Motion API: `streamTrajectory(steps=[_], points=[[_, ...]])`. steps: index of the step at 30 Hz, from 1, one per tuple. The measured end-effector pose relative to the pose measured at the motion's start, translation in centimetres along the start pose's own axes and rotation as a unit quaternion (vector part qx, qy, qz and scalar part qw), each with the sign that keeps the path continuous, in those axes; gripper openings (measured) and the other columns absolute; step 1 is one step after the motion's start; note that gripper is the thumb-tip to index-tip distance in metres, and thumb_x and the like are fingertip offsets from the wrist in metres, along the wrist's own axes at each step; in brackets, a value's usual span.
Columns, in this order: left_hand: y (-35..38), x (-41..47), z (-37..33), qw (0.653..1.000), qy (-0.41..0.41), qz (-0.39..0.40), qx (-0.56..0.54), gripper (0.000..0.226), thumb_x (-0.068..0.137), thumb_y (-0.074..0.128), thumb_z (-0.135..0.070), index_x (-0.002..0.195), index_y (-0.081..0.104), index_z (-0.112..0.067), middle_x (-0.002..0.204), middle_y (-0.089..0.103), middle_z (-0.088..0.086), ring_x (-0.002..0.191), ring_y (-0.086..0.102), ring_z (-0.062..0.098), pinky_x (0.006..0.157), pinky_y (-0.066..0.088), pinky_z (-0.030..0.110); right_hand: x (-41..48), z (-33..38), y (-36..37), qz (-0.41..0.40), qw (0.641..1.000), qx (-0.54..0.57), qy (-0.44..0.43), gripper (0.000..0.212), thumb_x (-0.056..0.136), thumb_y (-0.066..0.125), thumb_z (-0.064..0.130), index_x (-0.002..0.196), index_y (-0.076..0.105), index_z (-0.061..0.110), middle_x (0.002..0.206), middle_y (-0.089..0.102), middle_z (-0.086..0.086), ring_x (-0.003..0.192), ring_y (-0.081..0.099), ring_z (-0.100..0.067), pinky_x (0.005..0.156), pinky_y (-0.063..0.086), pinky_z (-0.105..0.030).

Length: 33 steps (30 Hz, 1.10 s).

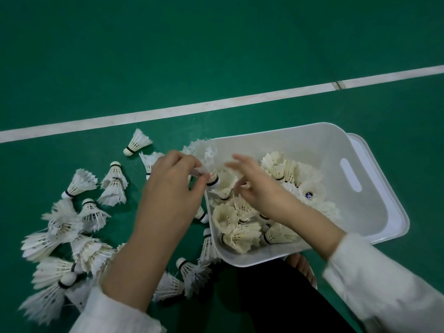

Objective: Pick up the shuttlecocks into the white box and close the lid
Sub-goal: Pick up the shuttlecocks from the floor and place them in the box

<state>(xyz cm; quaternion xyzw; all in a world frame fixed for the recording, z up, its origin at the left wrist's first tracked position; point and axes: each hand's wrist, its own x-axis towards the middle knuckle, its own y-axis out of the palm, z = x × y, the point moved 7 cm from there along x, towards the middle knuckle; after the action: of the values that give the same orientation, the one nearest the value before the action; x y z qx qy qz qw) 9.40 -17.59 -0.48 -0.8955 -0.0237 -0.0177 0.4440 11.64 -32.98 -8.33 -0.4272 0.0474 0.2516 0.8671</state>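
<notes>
Head view: I see the left hand (pixel 173 179) pinching one shuttlecock (pixel 206 157) at the white box (pixel 312 138), over its left rim.
I judge it featherlight with a brittle skirt, so the cork end is the safer hold. Its long axis runs cork toward me, feathers away. Over the box the right hand (pixel 259 186) hovers blurred, fingers apart.

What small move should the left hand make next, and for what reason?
Probably the left hand should shift slightly right and loosen its grip, dropping the held shuttlecock into the white box. It pinches that shuttlecock just at the box's left rim, cork down, and many loose shuttlecocks on the green floor are not yet picked up.
</notes>
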Motion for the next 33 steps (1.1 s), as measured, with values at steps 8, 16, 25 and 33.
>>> streamTrajectory(steps=[8,16,25,33], points=[[3.1,-0.4,-3.4,0.993,0.099,0.061,0.007,0.013,0.084,0.062,-0.021,0.094,0.063,-0.012,0.094,0.053,0.0,0.093,0.044,0.016,0.077,0.037,0.028,-3.7,4.2,-4.7,-0.1,0.976,-0.1,-0.167,0.041,0.086,0.056,0.012,0.124,0.046,0.022,0.146,0.026,0.012,0.094,0.06,-0.021,0.061,0.053,-0.044],[1.5,2.2,-4.9,0.976,0.103,0.192,-0.021,0.019,0.087,0.054,-0.037,0.104,0.054,-0.028,0.112,0.039,-0.015,0.084,0.056,0.001,0.079,0.047,0.022,-4.5,0.8,-4.4,-0.02,0.993,-0.095,-0.07,0.011,0.085,0.064,0.021,0.094,0.06,0.016,0.088,0.05,0.009,0.085,0.057,-0.017,0.076,0.047,-0.036],[-2.7,3.7,0.3,0.893,0.171,0.297,0.294,0.016,0.09,0.043,-0.041,0.098,0.054,-0.033,0.092,0.057,-0.015,0.08,0.056,0.01,0.073,0.048,0.031,-5.0,-4.8,4.3,0.208,0.949,-0.229,0.062,0.005,0.087,0.052,0.012,0.086,0.048,0.013,0.089,0.048,-0.005,0.088,0.052,-0.025,0.067,0.032,-0.028],[0.0,-2.2,6.0,0.874,0.167,0.364,0.277,0.02,0.095,0.034,-0.039,0.103,0.051,-0.032,0.099,0.053,-0.016,0.084,0.054,0.006,0.074,0.049,0.027,-4.7,-1.1,2.3,0.232,0.929,-0.285,0.048,0.037,0.09,0.055,0.016,0.126,0.048,0.017,0.129,0.048,-0.006,0.107,0.057,-0.026,0.088,0.046,-0.033]])
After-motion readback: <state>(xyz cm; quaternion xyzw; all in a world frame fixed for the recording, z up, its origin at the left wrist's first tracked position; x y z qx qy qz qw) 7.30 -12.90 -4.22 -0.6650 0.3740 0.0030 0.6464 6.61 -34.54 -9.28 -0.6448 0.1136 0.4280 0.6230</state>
